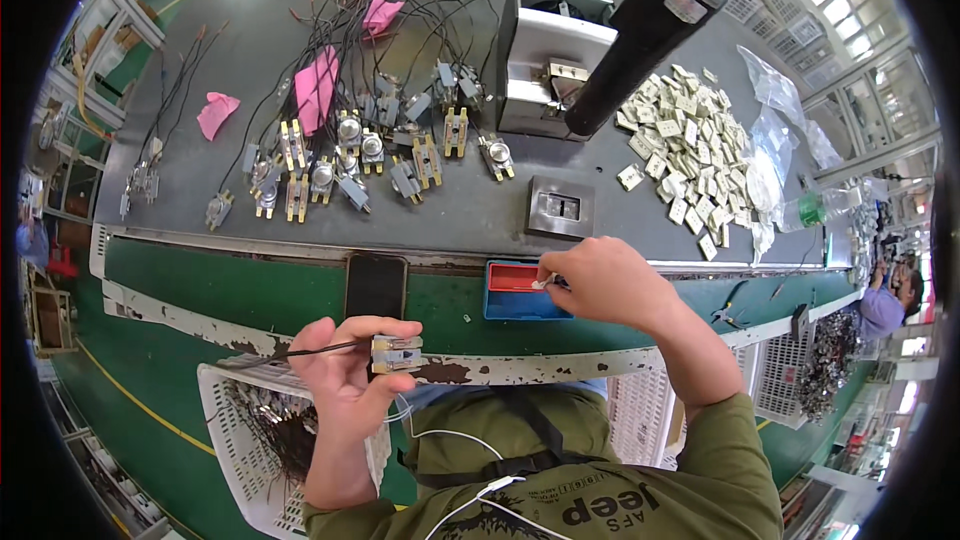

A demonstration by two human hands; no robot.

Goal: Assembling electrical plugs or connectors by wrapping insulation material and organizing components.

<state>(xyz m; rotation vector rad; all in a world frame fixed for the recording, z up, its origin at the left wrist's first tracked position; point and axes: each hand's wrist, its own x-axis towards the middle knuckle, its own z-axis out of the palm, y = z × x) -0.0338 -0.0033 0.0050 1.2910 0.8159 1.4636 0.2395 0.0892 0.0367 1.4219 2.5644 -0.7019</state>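
My left hand [345,365] pinches a thermostat-like electrical part [397,353] between thumb and fingers. It has a pale grey body with brass-coloured terminals, and a black wire [320,349] trails from it to the left. My right hand [605,280] is closed, fingertips together over a red tray [512,278] inside a blue box [525,307]. A tiny whitish piece [545,282] shows at those fingertips; its exact kind is too small to tell. Just beyond the right hand sits a square metal fixture [560,207] with a recess in its top.
Several wired parts [350,140] with pink scraps [316,90] cover the table's left. At the back stand a grey machine [550,50] and a black cylindrical tool [650,40]. White ceramic-looking blocks [690,150] pile up right. A phone [375,285] lies near the edge; pliers [730,307] lie right.
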